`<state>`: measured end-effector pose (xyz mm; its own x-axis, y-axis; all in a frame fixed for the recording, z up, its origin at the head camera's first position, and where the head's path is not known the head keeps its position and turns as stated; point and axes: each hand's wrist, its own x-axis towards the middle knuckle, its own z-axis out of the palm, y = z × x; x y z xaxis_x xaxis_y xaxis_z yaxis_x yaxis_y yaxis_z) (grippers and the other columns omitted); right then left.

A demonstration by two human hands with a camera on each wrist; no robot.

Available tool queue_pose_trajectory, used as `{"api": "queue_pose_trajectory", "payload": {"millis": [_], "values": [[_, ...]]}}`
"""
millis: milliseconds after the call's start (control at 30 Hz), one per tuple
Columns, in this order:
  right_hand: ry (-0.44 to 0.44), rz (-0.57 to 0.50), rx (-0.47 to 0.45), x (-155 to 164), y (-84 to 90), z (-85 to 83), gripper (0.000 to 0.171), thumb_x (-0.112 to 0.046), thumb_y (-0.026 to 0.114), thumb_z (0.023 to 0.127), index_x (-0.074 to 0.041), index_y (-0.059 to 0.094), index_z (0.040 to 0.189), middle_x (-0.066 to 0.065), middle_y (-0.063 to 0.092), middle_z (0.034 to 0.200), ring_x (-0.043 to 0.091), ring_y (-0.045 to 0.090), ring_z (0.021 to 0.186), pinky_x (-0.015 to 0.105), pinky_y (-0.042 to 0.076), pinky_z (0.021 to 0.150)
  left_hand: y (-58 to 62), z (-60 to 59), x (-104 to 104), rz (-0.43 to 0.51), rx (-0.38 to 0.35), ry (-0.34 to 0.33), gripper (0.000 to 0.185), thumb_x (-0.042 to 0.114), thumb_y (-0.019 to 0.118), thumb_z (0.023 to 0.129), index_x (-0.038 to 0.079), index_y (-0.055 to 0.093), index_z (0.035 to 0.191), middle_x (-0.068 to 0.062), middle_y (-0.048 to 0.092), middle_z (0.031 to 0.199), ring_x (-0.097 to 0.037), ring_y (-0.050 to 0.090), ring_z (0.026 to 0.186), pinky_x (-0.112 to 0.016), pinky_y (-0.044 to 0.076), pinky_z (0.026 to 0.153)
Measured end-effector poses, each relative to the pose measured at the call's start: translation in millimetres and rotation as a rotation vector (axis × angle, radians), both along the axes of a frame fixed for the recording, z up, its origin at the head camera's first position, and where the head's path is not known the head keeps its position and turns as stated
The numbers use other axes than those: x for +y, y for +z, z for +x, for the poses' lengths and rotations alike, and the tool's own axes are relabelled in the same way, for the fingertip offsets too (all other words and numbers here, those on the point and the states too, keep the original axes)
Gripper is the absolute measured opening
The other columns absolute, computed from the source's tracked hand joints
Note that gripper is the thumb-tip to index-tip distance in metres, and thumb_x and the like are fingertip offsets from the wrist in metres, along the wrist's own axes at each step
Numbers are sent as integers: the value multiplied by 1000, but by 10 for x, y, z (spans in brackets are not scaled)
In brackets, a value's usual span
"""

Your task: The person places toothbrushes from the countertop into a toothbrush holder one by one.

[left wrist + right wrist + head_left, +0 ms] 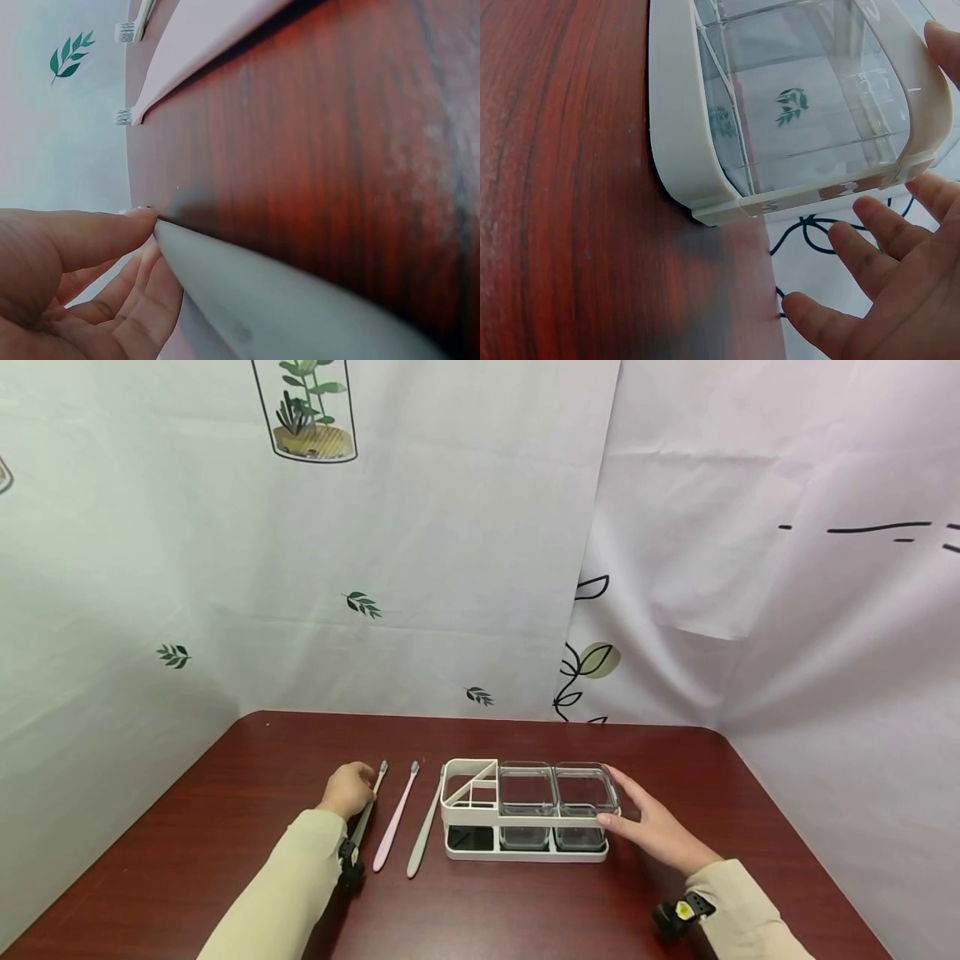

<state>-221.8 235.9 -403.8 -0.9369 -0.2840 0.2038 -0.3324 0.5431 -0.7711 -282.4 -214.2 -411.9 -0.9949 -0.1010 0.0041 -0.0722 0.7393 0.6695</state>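
Observation:
With thumb and fingertips, my left hand (pixel 348 790) pinches a grey toothbrush (pixel 262 289) near its neck, at the left of a row of three. Beside it lie a pink toothbrush (pixel 394 820) and a pale green toothbrush (pixel 424 833), heads toward the wall. A white toothbrush holder (pixel 471 817) stands to their right, with two clear cups (pixel 527 790) set in it. At its right end rests my right hand (pixel 660 833), thumb at the front rim and index finger along the side. The other fingers (pixel 866 259) are spread and fairly straight, off the holder.
All of this is on a dark red-brown table (pixel 480 910) with rounded back corners. White cloth (pixel 420 527) printed with leaves hangs behind and at both sides. The holder's left part has slanted dividers over a dark base. Each wrist wears a black strapped camera (pixel 350 862).

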Motion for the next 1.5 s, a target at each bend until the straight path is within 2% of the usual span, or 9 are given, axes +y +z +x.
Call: {"api": "queue_pose_trajectory", "payload": {"millis": [133, 233, 433, 600, 767, 1000, 1100, 1333, 1500], "values": [[13, -33, -4, 12, 4, 0, 74, -22, 70, 88, -8, 31, 149, 21, 41, 145, 38, 45, 128, 43, 46, 94, -2, -26, 19, -3, -4, -5, 35, -12, 65, 76, -14, 58, 110, -20, 61, 88, -29, 58, 78, -39, 51, 65], [25, -48, 1, 22, 4, -4, 74, -20, 70, 87, -7, 31, 149, 22, 43, 143, 37, 49, 124, 39, 48, 92, 4, -37, 27, -4, -15, -8, 36, -12, 65, 76, -14, 58, 111, -20, 62, 88, -29, 58, 79, -39, 51, 66], [39, -64, -5, 20, -5, -20, 74, -19, 70, 87, -5, 31, 148, 24, 42, 143, 40, 48, 124, 47, 46, 93, 36, -50, 22, 8, -63, -23, 37, -13, 62, 78, -16, 56, 114, -28, 61, 102, -32, 59, 84, -40, 53, 67], [44, -78, -14, 9, -14, -23, 74, -18, 70, 87, -5, 30, 148, 25, 42, 143, 41, 48, 124, 49, 46, 94, 44, -72, 8, 44, -114, -24, 39, -13, 62, 77, -18, 55, 115, -31, 59, 106, -27, 58, 76, -35, 52, 62], [45, -79, -21, 9, -20, -24, 74, -18, 70, 87, -5, 30, 148, 25, 41, 143, 41, 47, 125, 41, 47, 94, 40, -74, 2, 119, -126, 6, 38, -13, 61, 76, -19, 56, 113, -32, 59, 106, -23, 56, 70, -35, 53, 60], [39, -70, -18, 18, -36, -33, 74, -20, 70, 88, -6, 30, 148, 24, 41, 144, 41, 46, 126, 34, 47, 94, 80, -81, 6, 273, -156, 19, 41, -14, 57, 78, -18, 52, 118, -33, 54, 111, -34, 59, 92, -48, 55, 77], [35, -68, -23, 18, -37, -30, 74, -20, 70, 88, -7, 30, 148, 24, 40, 145, 40, 46, 126, 37, 46, 94, 124, -74, 1, 316, -153, 23, 44, -14, 56, 77, -16, 50, 121, -31, 55, 108, -31, 59, 89, -45, 55, 74], [34, -85, -30, 11, -24, -23, 74, -20, 70, 87, -6, 30, 148, 25, 40, 144, 43, 44, 127, 53, 43, 97, 250, -49, -1, 355, -121, 24, 49, -12, 57, 76, -11, 48, 125, -28, 55, 106, -25, 58, 80, -37, 54, 65], [35, -85, -24, 10, -19, -21, 74, -19, 70, 87, -6, 30, 148, 25, 41, 143, 42, 45, 126, 54, 43, 96, 347, -38, 20, 392, -94, 26, 49, -11, 56, 77, -7, 47, 125, -23, 54, 100, -22, 56, 73, -34, 51, 61]]}}
